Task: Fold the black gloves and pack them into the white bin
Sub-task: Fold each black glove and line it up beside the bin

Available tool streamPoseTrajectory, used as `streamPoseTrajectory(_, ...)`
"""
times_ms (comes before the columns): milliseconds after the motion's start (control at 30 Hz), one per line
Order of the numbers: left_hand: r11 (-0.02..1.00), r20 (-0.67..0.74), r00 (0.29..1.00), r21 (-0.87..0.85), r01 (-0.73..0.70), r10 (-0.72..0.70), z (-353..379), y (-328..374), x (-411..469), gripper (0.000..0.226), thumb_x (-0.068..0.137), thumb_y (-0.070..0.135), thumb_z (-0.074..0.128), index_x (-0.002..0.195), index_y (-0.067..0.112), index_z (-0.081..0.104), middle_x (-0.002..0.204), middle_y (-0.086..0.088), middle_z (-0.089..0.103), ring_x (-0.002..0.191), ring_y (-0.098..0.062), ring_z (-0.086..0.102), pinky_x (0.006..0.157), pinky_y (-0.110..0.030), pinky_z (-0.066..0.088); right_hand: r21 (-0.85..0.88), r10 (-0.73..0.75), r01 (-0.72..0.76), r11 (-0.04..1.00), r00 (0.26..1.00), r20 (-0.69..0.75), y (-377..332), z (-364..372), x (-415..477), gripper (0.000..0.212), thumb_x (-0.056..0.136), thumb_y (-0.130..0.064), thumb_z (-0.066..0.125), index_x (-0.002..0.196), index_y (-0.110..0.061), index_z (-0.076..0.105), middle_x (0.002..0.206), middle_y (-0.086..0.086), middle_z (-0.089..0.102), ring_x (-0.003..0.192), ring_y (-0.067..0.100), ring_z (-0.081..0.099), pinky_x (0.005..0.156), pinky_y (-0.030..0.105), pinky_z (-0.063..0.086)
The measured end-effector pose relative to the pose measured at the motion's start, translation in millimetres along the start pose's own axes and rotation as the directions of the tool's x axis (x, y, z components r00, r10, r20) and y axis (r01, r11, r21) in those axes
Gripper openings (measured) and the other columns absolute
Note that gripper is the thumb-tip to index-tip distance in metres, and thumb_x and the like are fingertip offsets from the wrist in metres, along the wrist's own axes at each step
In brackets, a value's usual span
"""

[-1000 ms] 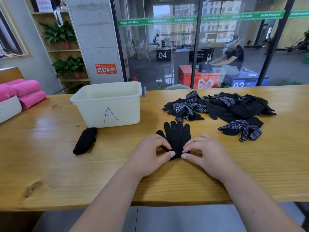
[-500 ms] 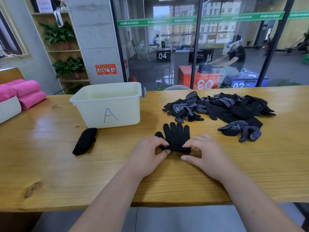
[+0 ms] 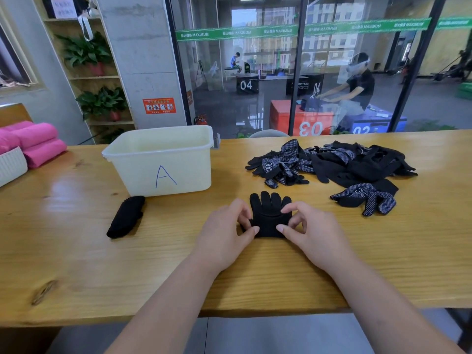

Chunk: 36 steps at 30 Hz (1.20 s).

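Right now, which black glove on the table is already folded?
The bundle by the bin: a compact roll, no fingers showing. The glove pinched between the left hand and right hand, and the pile at right, show fingers.

Wooden surface [image 3: 76, 251], knot near left. Far left: pink rolled towels [image 3: 38, 144] beside white woven basket [image 3: 10, 166]. Beyond: shelf [image 3: 94, 77] with potted plants [image 3: 84, 51]; concrete pillar [image 3: 143, 60] bearing orange sign [image 3: 159, 105]; glass partition [image 3: 357, 72], green band; numbered boxes behind, black "04" [image 3: 246, 84], red "03" [image 3: 306, 123].
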<state>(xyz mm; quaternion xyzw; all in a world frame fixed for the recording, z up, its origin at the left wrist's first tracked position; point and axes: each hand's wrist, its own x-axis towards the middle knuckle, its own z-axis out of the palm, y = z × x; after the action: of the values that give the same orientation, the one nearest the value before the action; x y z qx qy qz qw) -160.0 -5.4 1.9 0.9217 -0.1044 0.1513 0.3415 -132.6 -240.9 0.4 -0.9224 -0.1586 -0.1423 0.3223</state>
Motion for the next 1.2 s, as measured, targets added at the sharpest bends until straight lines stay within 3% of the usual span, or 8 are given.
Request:
streamPoseTrajectory(167,0.969,-0.021,0.985,0.182,-0.166,0.173,6.3,-6.9,3.9,0.013,0.099,0.034,0.070,0.109,0.040,0.074,0.095,0.021,0.056,0.100,-0.007,0.048,0.093,-0.037,0.047,-0.256,-0.118,0.095,0.962,0.990,-0.074,-4.6,4.7,-4.6,0.017,0.093,-0.047,0.073,0.109,-0.044,0.067,0.086,-0.018,0.047,0.070,0.003,0.048,0.055,0.019,0.032)
streamPoseTrajectory(267,0.946,-0.034,0.979,0.262,-0.188,0.203,10.0,-8.6,4.4,0.018,0.100,0.038,0.066,0.113,0.037,0.079,0.105,0.021,0.056,0.102,-0.007,0.046,0.095,-0.035,0.046,-0.357,-0.135,0.100,0.929,0.988,-0.075,-5.7,10.7,-4.1,0.017,0.098,-0.046,0.065,0.107,-0.040,0.077,0.094,-0.018,0.045,0.086,0.004,0.046,0.058,0.021,0.036)
streamPoseTrajectory(467,0.929,0.015,0.979,0.313,-0.198,0.204,9.3,-7.0,3.3,0.032,0.095,0.051,0.066,0.122,0.037,0.075,0.130,0.028,0.060,0.121,-0.002,0.048,0.105,-0.028,0.038,-0.414,-0.197,0.187,0.891,0.980,0.019,-8.9,5.3,-5.4,0.039,0.097,-0.058,0.056,0.119,-0.033,0.077,0.128,-0.025,0.057,0.112,0.009,0.048,0.090,0.033,0.051)
streamPoseTrajectory(633,0.951,0.002,0.985,0.259,-0.167,0.172,7.2,-7.1,4.0,0.025,0.103,0.042,0.063,0.123,0.036,0.076,0.132,0.025,0.066,0.124,-0.002,0.052,0.107,-0.031,0.041,-0.336,-0.164,0.178,0.925,0.984,0.072,-7.8,2.3,-4.3,0.040,0.097,-0.055,0.059,0.134,-0.040,0.065,0.132,-0.029,0.059,0.114,0.002,0.046,0.099,0.027,0.047)
streamPoseTrajectory(800,0.975,-0.005,0.991,0.177,-0.134,0.137,5.2,-8.9,4.2,0.026,0.101,0.044,0.067,0.124,0.037,0.073,0.124,0.024,0.068,0.120,-0.003,0.055,0.107,-0.036,0.045,-0.245,-0.128,0.134,0.960,0.991,0.039,-5.8,1.1,-3.8,0.032,0.102,-0.037,0.062,0.134,-0.041,0.065,0.121,-0.028,0.064,0.109,0.001,0.047,0.092,0.024,0.046)
streamPoseTrajectory(967,0.999,-0.023,0.999,0.026,-0.037,0.037,2.2,-9.8,2.1,0.028,0.098,0.039,0.072,0.126,0.044,0.067,0.113,0.024,0.065,0.111,0.003,0.057,0.098,-0.020,0.044,-0.006,0.009,-0.009,1.000,0.999,0.037,0.2,-3.2,-1.9,0.023,0.100,-0.042,0.066,0.121,-0.052,0.066,0.097,-0.020,0.058,0.089,-0.003,0.055,0.072,0.010,0.034)
streamPoseTrajectory(1100,0.992,-0.026,1.000,-0.124,0.012,-0.016,0.0,-8.4,2.3,0.027,0.100,0.036,0.071,0.126,0.042,0.068,0.106,0.020,0.071,0.108,0.008,0.060,0.089,-0.010,0.042,0.209,0.050,-0.054,0.976,0.998,0.025,2.9,-1.4,-1.2,0.022,0.097,-0.042,0.071,0.117,-0.052,0.068,0.103,-0.022,0.071,0.097,-0.003,0.065,0.082,0.019,0.048)
streamPoseTrajectory(1200,0.989,-0.010,0.999,-0.143,0.041,-0.043,-0.1,-8.0,3.7,0.027,0.101,0.038,0.069,0.126,0.046,0.065,0.100,0.017,0.072,0.099,0.008,0.060,0.082,-0.007,0.040,0.196,0.071,-0.072,0.978,0.997,0.013,1.7,0.0,-0.2,0.026,0.097,-0.046,0.070,0.122,-0.051,0.065,0.100,-0.020,0.072,0.085,0.000,0.064,0.079,0.023,0.048)
